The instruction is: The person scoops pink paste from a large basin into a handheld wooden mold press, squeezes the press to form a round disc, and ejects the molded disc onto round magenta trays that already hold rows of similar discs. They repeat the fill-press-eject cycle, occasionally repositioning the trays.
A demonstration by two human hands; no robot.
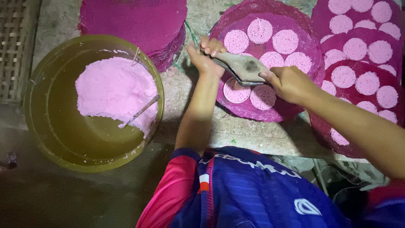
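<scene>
A big round green bowl (pixel 63 139) sits on the left, on the grey ground (pixel 50 198). Inside it lies a large heap of soft pink paste (pixel 116 90), pushed to the upper right side of the bowl. A thin stick (pixel 141 110) rests across the paste near the rim.

Above the bowl is a stack of round dark pink mats (pixel 135 21), with nothing on top. In the middle is another round mat (pixel 295 101), and small pale pink discs (pixel 259 30) lie on it in a ring. More mats (pixel 358 63) with the same little discs overlap each other on the right, going off the edge of the picture.

The person wears a blue and red shirt (pixel 236 190) and leans over the middle mat. Both hands are over it. A flat grey scraper (pixel 242 66) with a dark spot is held between them, just above two discs at the near side of the mat. The left hand (pixel 209 55) has its fingers curled tight on the left end of the scraper. The right hand (pixel 289 82) is closed on the right end, with the thumb on top. The scraper sits slanted, and it hides part of one disc
</scene>
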